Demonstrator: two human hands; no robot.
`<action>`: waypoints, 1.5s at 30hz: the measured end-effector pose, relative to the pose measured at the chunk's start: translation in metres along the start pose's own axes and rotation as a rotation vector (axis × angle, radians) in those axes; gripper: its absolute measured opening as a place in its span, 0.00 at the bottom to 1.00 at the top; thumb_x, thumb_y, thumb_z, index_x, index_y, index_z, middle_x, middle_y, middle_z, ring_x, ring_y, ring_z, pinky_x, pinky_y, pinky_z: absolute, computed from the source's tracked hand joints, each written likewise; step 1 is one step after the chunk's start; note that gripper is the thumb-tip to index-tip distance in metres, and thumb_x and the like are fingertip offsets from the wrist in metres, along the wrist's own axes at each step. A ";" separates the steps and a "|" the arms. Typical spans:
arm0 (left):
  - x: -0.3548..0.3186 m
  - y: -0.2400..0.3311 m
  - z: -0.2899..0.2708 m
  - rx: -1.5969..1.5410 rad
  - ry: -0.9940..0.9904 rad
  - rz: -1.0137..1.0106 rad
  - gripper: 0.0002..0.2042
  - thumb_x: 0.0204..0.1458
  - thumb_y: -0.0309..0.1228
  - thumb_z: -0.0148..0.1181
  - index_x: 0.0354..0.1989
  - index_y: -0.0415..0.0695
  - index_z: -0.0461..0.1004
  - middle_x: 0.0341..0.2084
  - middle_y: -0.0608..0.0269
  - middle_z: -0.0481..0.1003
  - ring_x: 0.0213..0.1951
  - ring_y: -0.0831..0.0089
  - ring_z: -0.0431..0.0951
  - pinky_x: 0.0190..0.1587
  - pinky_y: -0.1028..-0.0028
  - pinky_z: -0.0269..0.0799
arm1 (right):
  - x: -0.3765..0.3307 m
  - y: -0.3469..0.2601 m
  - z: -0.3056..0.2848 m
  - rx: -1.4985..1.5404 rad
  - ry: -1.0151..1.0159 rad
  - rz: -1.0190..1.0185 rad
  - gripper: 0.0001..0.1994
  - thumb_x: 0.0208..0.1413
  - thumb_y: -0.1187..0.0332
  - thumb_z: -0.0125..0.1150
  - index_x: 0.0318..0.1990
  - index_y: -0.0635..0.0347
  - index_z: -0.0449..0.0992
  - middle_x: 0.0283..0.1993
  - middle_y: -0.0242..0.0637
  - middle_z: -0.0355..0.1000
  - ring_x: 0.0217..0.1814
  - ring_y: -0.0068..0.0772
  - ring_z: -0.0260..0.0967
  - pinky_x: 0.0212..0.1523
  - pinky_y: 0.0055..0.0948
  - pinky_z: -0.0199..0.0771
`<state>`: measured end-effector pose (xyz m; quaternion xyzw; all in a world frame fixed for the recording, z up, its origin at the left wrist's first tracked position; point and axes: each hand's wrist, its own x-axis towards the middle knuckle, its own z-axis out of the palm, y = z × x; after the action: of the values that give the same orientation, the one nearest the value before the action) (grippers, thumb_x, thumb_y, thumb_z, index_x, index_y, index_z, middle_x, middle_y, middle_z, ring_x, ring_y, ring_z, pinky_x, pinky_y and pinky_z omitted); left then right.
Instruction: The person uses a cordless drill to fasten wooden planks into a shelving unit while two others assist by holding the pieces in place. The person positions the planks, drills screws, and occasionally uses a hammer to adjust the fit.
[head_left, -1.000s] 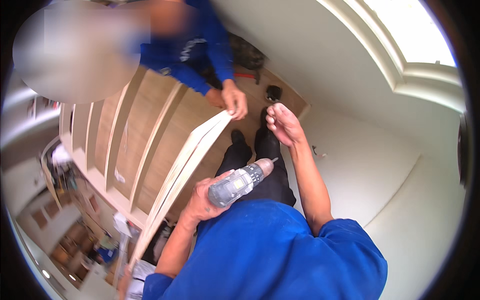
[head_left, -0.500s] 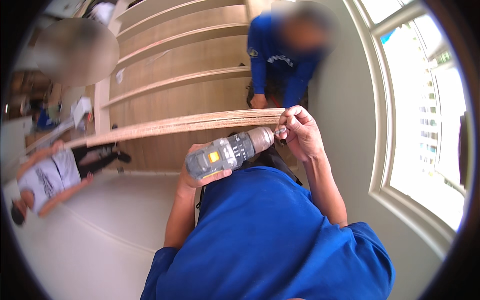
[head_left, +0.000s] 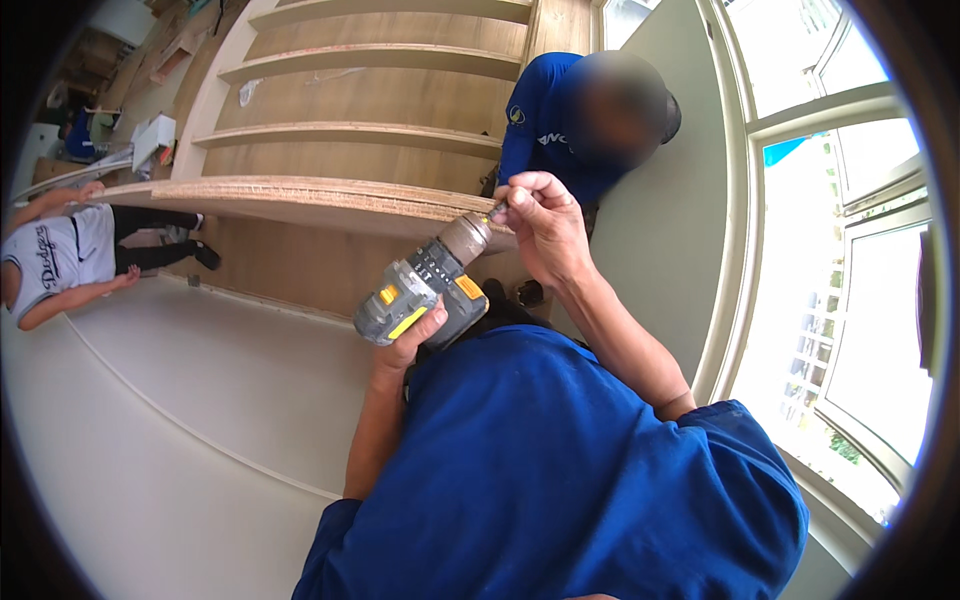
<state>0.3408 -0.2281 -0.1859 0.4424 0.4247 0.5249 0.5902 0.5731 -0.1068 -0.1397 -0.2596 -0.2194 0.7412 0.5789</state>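
Note:
My left hand (head_left: pixel 408 345) is wrapped round the grip of a grey and yellow cordless drill (head_left: pixel 385 308). The drill slants up to the right, its chuck (head_left: pixel 465 238) close to the edge of a long wooden board (head_left: pixel 300 190). At the chuck's front, my right hand (head_left: pixel 548 228) pinches a small metal piece (head_left: pixel 498 211) between thumb and fingers. Whether it is a bit or a screw is too small to tell. The board's layered edge runs across in front of me, its right end near my right fingertips.
A co-worker in blue (head_left: pixel 560 130) crouches beyond the board's right end. Another person in a white top (head_left: pixel 70 250) has a hand at its left end. A shelf frame (head_left: pixel 350 135) lies behind. A window (head_left: pixel 840 250) is on the right, and a white panel (head_left: pixel 200 400) at lower left.
The drill has tilted from nearly level to pointing up toward the board's edge. My right hand has stayed at its tip. My view has shifted, and the co-worker in blue has leaned lower.

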 end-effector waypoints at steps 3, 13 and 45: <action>0.004 -0.003 0.005 -0.043 0.000 -0.007 0.07 0.54 0.23 0.69 0.40 0.43 0.80 0.33 0.70 0.78 0.38 0.76 0.78 0.45 0.71 0.74 | 0.005 -0.009 -0.004 -0.083 -0.033 -0.001 0.17 0.63 0.75 0.67 0.58 0.62 0.73 0.42 0.39 0.82 0.40 0.30 0.82 0.48 0.31 0.84; -0.012 -0.024 0.001 -0.251 0.175 -0.059 0.19 0.45 0.24 0.77 0.46 0.40 0.80 0.33 0.63 0.81 0.36 0.72 0.81 0.41 0.71 0.78 | 0.009 0.021 -0.031 -0.072 -0.004 0.357 0.11 0.65 0.76 0.63 0.53 0.61 0.77 0.51 0.43 0.81 0.46 0.33 0.81 0.51 0.31 0.85; -0.063 -0.057 0.052 -0.210 0.569 -0.332 0.14 0.51 0.21 0.71 0.46 0.40 0.79 0.35 0.65 0.81 0.35 0.74 0.80 0.43 0.71 0.77 | 0.026 0.053 -0.027 0.148 0.406 0.856 0.03 0.66 0.75 0.63 0.44 0.61 0.79 0.47 0.35 0.80 0.45 0.28 0.77 0.54 0.28 0.83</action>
<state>0.3997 -0.2985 -0.2259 0.1403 0.5821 0.5649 0.5678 0.5462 -0.0937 -0.1973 -0.4242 0.0781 0.8610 0.2696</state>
